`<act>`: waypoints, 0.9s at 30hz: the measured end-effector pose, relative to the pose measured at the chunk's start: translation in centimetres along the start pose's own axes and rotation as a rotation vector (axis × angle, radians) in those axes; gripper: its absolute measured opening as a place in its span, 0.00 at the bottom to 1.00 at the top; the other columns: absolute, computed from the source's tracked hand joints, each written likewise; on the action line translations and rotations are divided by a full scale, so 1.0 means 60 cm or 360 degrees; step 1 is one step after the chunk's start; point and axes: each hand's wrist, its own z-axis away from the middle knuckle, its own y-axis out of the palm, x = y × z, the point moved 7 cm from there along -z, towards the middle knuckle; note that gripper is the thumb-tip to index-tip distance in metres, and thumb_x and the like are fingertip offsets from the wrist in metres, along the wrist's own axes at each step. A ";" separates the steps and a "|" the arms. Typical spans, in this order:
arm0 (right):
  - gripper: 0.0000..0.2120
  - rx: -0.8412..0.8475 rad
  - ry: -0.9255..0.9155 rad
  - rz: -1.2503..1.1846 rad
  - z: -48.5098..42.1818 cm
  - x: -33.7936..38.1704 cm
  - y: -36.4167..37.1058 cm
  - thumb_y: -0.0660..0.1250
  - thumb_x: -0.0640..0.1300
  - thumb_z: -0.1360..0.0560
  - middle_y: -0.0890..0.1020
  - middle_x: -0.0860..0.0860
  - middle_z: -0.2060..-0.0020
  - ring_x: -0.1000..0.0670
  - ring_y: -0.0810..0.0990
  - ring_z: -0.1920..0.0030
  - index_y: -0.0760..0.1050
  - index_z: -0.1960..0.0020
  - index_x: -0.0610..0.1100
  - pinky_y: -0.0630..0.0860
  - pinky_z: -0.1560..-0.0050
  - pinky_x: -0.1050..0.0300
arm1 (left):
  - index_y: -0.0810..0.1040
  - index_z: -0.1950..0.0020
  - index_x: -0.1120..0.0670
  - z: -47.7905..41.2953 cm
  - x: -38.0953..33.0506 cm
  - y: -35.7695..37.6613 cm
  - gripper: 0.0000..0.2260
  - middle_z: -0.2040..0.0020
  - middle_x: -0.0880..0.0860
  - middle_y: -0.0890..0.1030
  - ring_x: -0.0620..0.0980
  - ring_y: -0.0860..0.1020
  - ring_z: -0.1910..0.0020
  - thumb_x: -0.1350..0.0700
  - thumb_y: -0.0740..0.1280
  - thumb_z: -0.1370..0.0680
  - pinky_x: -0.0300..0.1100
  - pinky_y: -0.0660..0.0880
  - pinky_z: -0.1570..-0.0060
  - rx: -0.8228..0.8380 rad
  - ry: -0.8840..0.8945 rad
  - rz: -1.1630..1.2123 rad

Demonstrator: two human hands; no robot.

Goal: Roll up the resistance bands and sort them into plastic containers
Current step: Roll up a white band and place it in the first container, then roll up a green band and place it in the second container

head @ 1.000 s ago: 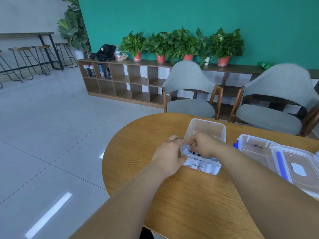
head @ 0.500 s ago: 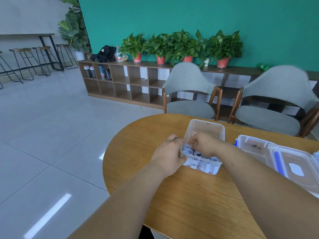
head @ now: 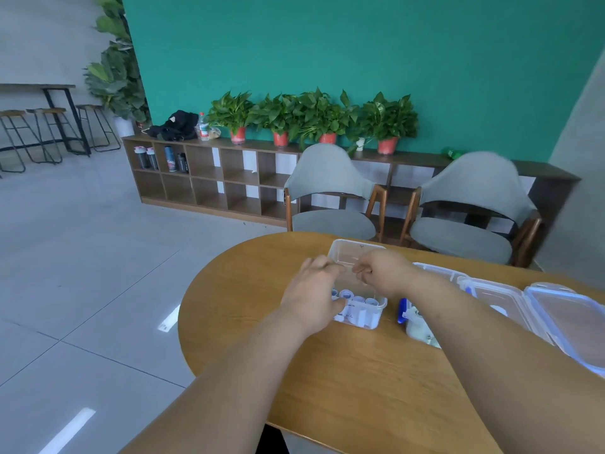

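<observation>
The rolled bands (head: 345, 293) stand on end in a clear container (head: 370, 317) on the bench (head: 343, 371), directly below both sets of fingers. The left hand (head: 311, 296) has its thumb against the container's near wall, with its fingers (head: 322, 265) reaching forward above the left end. The right hand (head: 384, 273) hovers over the far side, its fingers (head: 360, 273) curled and bunched. The fingertips of the two hands nearly meet. They are blurred, so I cannot tell whether either hand pinches anything.

I count four roll ends showing. A second container (head: 357, 249) sits just behind the first. One latched box (head: 497, 299) lies open on the right, and two grey chairs (head: 330, 204) stand beyond the bench.
</observation>
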 end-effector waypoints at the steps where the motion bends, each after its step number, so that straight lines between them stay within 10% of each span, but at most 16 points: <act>1: 0.16 -0.0024 -0.0019 0.0027 0.015 -0.001 -0.009 0.62 0.41 0.17 0.84 0.51 0.38 0.48 0.80 0.38 0.82 0.34 0.49 0.76 0.37 0.56 | 0.72 0.22 0.48 0.001 -0.013 0.000 0.28 0.30 0.45 0.71 0.50 0.68 0.32 0.50 0.74 0.21 0.48 0.74 0.34 0.0003 0.0022 -0.0003; 27: 0.13 -0.0167 0.0657 -0.0041 0.452 -0.359 -0.072 0.62 0.48 0.16 0.84 0.56 0.42 0.51 0.81 0.41 0.81 0.35 0.57 0.78 0.41 0.54 | 0.72 0.23 0.47 0.024 -0.452 0.172 0.28 0.28 0.45 0.71 0.50 0.66 0.25 0.44 0.73 0.21 0.49 0.69 0.29 0.0403 0.0635 0.0135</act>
